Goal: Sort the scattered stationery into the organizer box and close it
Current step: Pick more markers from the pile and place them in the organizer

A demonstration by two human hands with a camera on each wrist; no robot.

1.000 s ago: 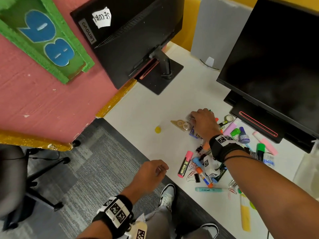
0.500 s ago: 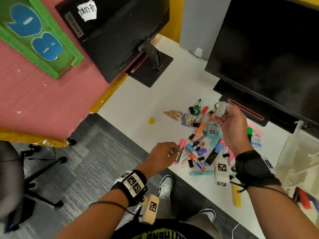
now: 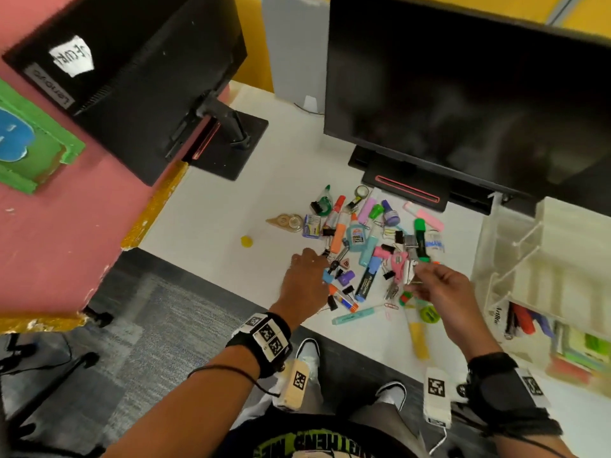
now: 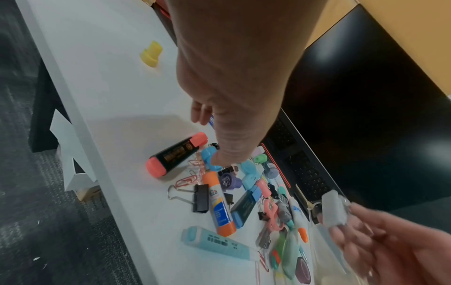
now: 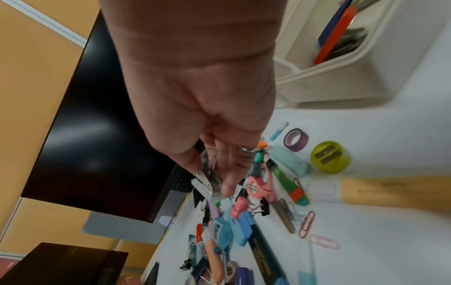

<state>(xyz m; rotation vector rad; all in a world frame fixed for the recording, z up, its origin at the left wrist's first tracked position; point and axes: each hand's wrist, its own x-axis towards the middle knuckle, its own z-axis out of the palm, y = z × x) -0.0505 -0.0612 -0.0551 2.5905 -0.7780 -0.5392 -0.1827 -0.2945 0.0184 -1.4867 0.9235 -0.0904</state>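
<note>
My right hand [image 3: 439, 287] has come back from the far edge of the pile, where it was a moment ago, and now hangs above the near right part of the heap with a small clear plastic case [image 4: 334, 210] pinched between thumb and fingers [image 5: 227, 183]; what is inside it I cannot tell. My left hand [image 3: 305, 279] has meanwhile moved in from off the surface [image 3: 211, 209] to the pile's left edge, palm down, and its fingers [image 4: 219, 160] rest curled on a light blue cap [image 4: 207, 155] beside the black highlighter with coral ends [image 4: 176, 154]; the wrist view hides whether they have actually closed on anything. The stationery is otherwise still scattered ahead of and under my fingers: a glue stick [image 4: 218, 204], a black binder clip [image 4: 200, 197], the teal highlighter [image 3: 357, 315], pink scissors [image 5: 261, 186], and a lime sharpener [image 5: 330, 157] and roll of purple tape [image 5: 295, 139] off to the right of my right fingers. The organizer box [image 3: 542, 285] stands open to the right of that hand, near but not touching, with a few pens already in its front section. So I judge one item is lifted and ready to carry rightward into the box, a second pick is starting on the left, and most of the sorting, plus closing the box, remains.
</note>
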